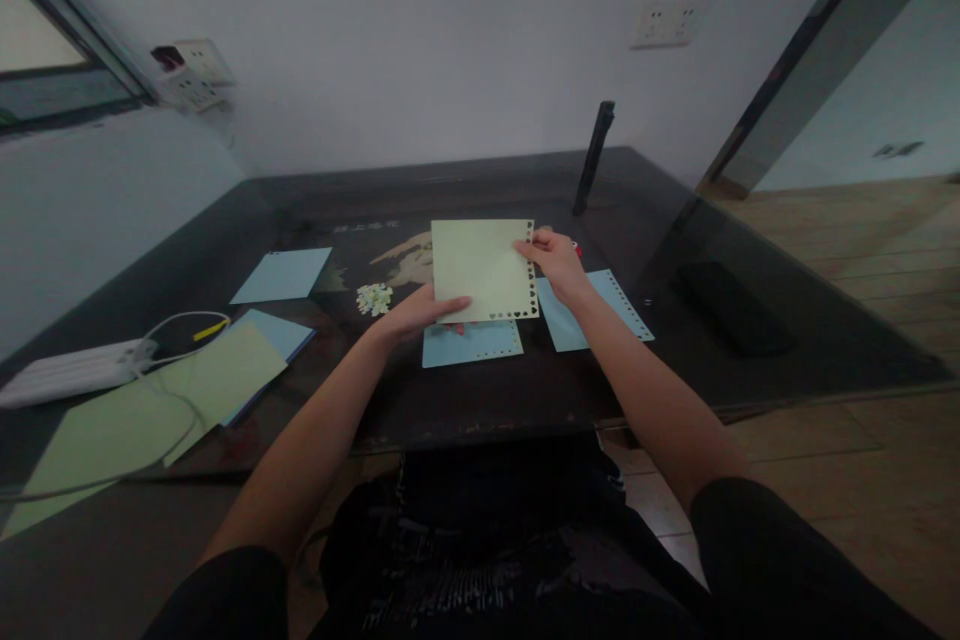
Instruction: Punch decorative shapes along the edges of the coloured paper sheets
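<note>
Holding: both hands grip one pale green punched sheet (484, 270) above the dark glass table (750, 220)
Left hand (412, 315): grasping the sheet's lower left corner, at 7 o'clock of the sheet; thumb on top
Right hand (553, 258): pinching the sheet's right edge at 3 o'clock, beside the row of heart-shaped holes
Below the sheet: a blue punched sheet (472, 343) at 6 o'clock; another blue punched sheet (600, 310) at 4 o'clock, under the right wrist
Punch scraps (373, 298): small pale heap at 9 o'clock, just beside the left hand
Left of table: plain blue sheet (281, 275); green paper stack (150, 410); white power strip (71, 372) with cable
Right of table: black phone (731, 308), well apart
</note>
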A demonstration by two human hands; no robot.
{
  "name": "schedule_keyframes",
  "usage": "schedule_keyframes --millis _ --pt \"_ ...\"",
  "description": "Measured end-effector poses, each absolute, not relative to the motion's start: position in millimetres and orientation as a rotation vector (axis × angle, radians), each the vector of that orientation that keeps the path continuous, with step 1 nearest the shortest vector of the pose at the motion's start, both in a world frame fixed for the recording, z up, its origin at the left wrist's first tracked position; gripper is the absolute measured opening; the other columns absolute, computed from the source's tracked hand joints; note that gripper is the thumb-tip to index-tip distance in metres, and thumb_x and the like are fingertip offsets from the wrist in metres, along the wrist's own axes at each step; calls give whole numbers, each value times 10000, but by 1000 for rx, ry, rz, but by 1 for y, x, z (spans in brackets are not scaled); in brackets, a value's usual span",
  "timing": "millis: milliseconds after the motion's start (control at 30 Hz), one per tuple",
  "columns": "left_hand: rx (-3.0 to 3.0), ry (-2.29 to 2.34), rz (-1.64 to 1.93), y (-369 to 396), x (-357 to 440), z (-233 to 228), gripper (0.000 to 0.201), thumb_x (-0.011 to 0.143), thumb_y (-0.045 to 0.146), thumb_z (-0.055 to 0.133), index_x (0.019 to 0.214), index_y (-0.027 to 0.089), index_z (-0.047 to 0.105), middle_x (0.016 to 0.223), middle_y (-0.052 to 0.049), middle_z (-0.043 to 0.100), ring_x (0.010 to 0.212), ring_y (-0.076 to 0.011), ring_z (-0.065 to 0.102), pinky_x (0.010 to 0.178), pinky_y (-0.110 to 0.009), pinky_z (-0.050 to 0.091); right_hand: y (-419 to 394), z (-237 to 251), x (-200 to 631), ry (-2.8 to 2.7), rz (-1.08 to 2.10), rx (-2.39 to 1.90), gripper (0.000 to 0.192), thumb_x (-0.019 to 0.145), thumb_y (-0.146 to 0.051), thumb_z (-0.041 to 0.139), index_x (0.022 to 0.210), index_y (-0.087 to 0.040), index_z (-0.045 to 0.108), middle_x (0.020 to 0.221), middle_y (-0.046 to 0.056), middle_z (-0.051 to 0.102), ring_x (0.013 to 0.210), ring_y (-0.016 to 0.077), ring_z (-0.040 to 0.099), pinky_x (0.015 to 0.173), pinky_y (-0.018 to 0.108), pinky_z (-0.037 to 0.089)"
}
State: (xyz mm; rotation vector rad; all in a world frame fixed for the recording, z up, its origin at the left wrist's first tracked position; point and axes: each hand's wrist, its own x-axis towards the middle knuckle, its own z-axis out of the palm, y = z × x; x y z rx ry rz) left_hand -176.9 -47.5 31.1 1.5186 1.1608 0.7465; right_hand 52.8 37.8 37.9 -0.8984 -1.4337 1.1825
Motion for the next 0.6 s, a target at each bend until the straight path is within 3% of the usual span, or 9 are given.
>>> schedule_keyframes --millis 300,600 --pt "1548 1113 667 -46 -174 33 378 766 384 649 1002 90 613 729 -109 701 473 -123 574 473 -245 453 34 43 52 -1460 1108 -859 290 686 -444 710 700 -172 613 674 -10 586 642 121 522 606 269 412" --pt "1731 1179 830 -36 -180 24 302 823 384 578 750 103 658 618 -82 659 461 -97 510 461 -222 381 34 43 52 -1451 1230 -879 316 664 -463 714 742 -172 620 662 -13 581 613 118 519 605 273 408"
